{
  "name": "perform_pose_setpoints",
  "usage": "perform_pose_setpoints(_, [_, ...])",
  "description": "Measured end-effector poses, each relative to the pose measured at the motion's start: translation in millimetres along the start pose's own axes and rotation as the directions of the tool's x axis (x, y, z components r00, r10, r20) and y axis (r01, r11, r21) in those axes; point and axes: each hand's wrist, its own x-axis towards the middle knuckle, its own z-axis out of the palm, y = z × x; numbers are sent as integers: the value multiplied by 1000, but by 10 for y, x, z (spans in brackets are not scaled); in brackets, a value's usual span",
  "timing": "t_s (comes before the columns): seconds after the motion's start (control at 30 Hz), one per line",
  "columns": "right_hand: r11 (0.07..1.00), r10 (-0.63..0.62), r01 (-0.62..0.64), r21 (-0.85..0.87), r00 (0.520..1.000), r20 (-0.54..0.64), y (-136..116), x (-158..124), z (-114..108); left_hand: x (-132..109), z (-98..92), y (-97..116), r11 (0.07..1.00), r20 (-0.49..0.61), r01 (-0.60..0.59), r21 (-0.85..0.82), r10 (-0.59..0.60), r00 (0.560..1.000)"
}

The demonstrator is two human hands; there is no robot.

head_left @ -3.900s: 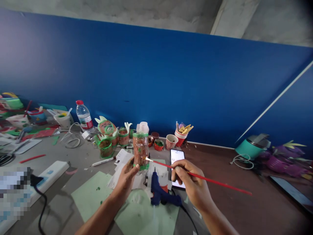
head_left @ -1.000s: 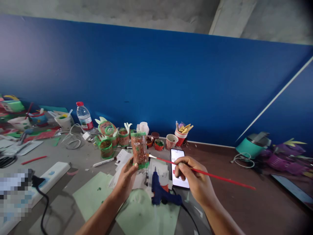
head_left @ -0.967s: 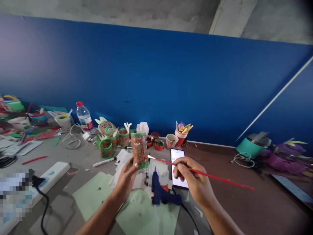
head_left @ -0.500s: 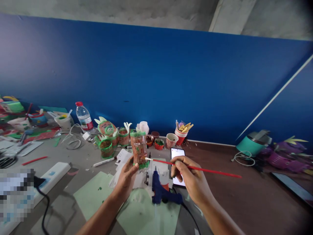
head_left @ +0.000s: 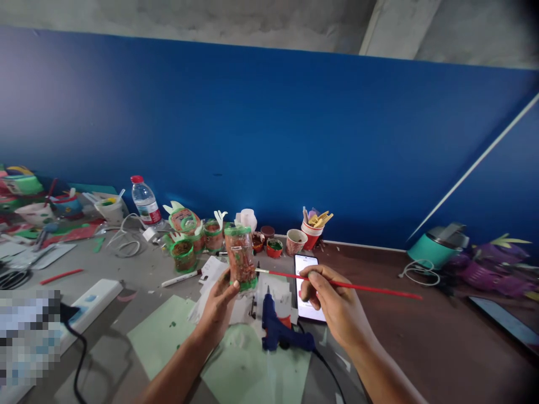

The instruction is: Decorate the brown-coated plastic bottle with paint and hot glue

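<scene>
My left hand [head_left: 222, 294] is closed round the lower part of a clear plastic bottle piece [head_left: 239, 255] painted brown, with green at its top and bottom edges. It stands upright in that hand. In my right hand [head_left: 330, 297] a thin red paintbrush [head_left: 357, 287] is pinched, lying nearly level. Its pale tip is at the right side of the brown piece; whether it touches cannot be made out. Below both hands lies a blue glue gun [head_left: 280, 331] on pale green paper [head_left: 236, 365]. Under my right hand is a lit phone [head_left: 306, 261].
Painted bottle pots [head_left: 183, 255] stand left of the held piece. Behind are small paint cups [head_left: 274, 248], a paper cup [head_left: 296, 241] and a red cup of tools [head_left: 312, 233]. A water bottle [head_left: 145, 202], a power strip [head_left: 96, 297] and a marker [head_left: 181, 278] lie leftward.
My right hand has shifted slightly right with the paintbrush, drawing its tip toward the right edge of the brown piece. My left hand has hardly moved.
</scene>
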Motion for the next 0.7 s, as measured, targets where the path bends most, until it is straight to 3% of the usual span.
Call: perform_pose_setpoints(0.7, [999, -11, 12, -53, 1000, 12, 23, -5, -7, 2, -18, -14, 1000, -23, 8, 0, -8, 1000])
